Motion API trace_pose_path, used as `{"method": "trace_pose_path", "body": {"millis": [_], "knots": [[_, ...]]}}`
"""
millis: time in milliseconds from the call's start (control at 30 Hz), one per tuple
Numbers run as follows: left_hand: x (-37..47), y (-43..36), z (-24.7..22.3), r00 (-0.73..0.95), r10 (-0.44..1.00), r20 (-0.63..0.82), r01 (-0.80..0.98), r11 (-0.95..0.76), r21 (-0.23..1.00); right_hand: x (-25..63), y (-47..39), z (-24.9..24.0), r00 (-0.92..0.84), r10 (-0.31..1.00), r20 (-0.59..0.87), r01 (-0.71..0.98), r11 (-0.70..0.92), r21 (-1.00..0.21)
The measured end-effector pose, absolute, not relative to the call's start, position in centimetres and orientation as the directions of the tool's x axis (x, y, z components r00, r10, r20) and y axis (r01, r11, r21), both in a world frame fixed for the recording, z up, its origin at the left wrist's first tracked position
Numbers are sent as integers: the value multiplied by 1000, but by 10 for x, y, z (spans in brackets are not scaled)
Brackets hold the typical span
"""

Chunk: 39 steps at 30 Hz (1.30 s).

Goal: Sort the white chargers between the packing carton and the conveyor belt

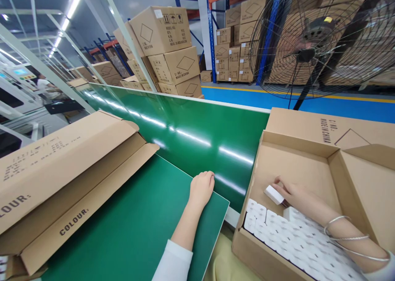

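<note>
My right hand (285,191) is inside an open cardboard carton (335,152), closed on a small white box (274,194) held between thumb and fingers. Below it, rows of similar small white boxes (286,235) are packed tightly along the carton's near side. The carton's far part shows bare brown cardboard. My left hand (202,187) lies at the far edge of the green tabletop (129,215), its fingers curled over that edge and their tips hidden.
To the left, another open carton (77,170) rests on the green tabletop. A green conveyor belt (185,128) runs beyond it. Behind stand stacked cartons (175,63), a large black fan (305,54) and storage racks (212,38). A person (45,83) is at the far left.
</note>
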State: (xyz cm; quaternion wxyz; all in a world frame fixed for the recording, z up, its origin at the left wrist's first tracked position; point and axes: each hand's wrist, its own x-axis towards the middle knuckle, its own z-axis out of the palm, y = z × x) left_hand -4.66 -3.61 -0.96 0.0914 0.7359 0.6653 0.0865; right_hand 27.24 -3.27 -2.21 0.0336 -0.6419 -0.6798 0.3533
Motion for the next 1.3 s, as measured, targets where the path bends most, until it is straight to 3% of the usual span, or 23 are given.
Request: {"method": "trace_pose_path", "body": {"millis": [133,300,400,533,667,833,1100,1300], "knots": [[-47,-36,-10,100,995,6,963,-99,249,270,-34,-21,-211,885,-415,834,-58,-548],[-47,-36,-9,99,995,12,962,-99,256,267,-36,-28,-397,863,-312,743,103,-661],[-47,-36,-9,99,995,12,961,-99,259,269,-35,-37,-416,861,-293,705,102,-702],[-47,-35,-10,96,995,3,961,-94,260,274,-32,-45,-343,898,-274,599,-15,-800],[-48,-35,-11,97,995,14,961,-97,260,266,-32,-29,-224,961,-162,399,-61,-915],[-48,-35,-12,102,995,22,961,-105,255,257,-32,-7,-120,973,-197,398,-134,-908],[-48,-35,-12,99,995,21,960,-101,260,263,-33,-21,-300,918,-259,363,-141,-921],[-48,-34,-13,101,995,22,960,-103,262,252,-42,-3,-529,811,-249,392,-26,-920]]}}
